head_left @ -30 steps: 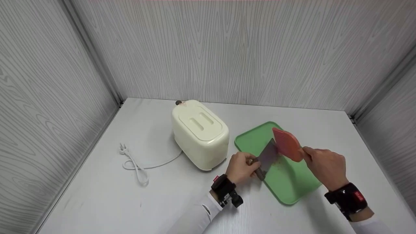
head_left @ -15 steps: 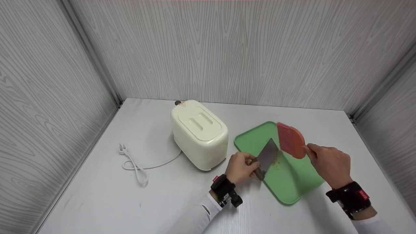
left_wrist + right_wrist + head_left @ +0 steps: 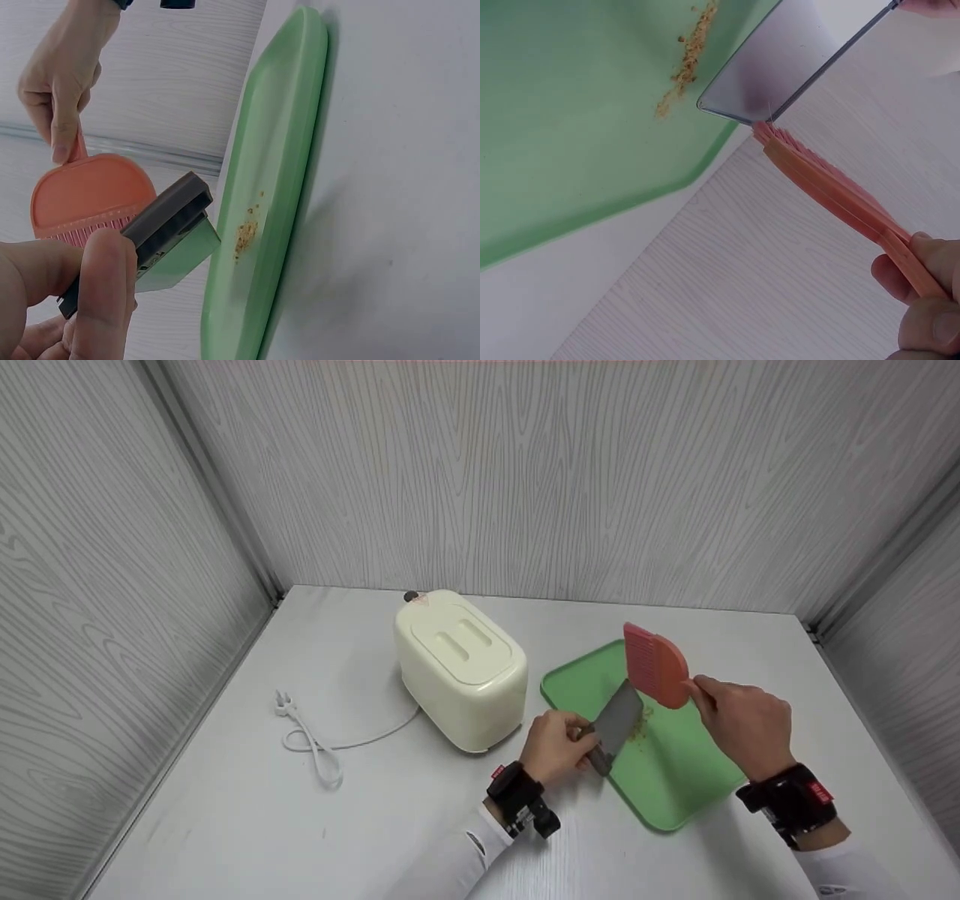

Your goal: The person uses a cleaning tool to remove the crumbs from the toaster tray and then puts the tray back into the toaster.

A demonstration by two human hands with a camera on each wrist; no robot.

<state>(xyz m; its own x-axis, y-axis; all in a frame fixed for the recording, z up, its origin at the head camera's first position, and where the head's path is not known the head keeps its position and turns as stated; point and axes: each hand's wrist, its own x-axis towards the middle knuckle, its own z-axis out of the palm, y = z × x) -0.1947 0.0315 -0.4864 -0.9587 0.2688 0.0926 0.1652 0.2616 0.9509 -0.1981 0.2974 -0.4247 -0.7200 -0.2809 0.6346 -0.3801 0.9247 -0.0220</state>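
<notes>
My left hand [image 3: 556, 746] pinches the dark handle of a flat metal scraper [image 3: 619, 718], whose shiny blade slants over the left part of a green tray [image 3: 686, 787]. My right hand [image 3: 750, 729] grips the handle of an orange brush [image 3: 660, 671] with pink bristles. The brush is raised above the tray, close to the blade's far corner; in the right wrist view the bristle tips [image 3: 763, 129] overlap that corner, and I cannot tell whether they touch. Beside the blade, brown crumbs [image 3: 244, 236] lie on the tray.
A cream toaster [image 3: 465, 675] with its lid on stands left of the tray. Its white cord [image 3: 360, 745] runs left across the white table to a plug [image 3: 285, 705]. Wood-patterned panels [image 3: 480, 480] enclose the back and sides.
The brush swung right, away from the scraper blade, then rose and came back left above the tray. Crumbs beside the blade now show more fully. The left hand and scraper stayed still.
</notes>
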